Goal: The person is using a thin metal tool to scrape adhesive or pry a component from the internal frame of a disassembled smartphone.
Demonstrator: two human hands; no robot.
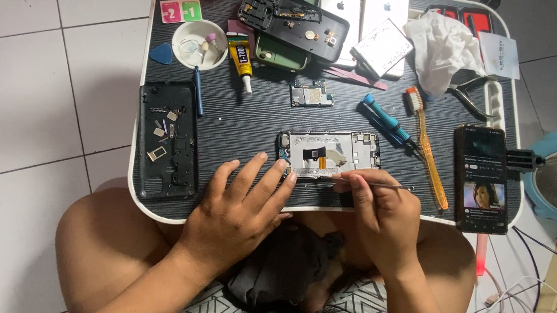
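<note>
An opened phone frame [329,152] lies near the front edge of the black lap table [242,123], its silver inner plate and an orange flex cable exposed. My left hand [239,207] rests flat on the table, its fingertips touching the frame's left end. Pinched in my right hand [380,208] is a thin metal tool [399,187], right at the frame's lower edge. The tool's working tip is hidden by my fingers.
A black back cover [168,140] with small parts lies at left. A small circuit board [311,94], glue tube [241,60], white dish [199,44], blue screwdriver [388,122], orange toothbrush [427,147], several phones, a tissue [445,48] and a lit phone [480,178] crowd the table.
</note>
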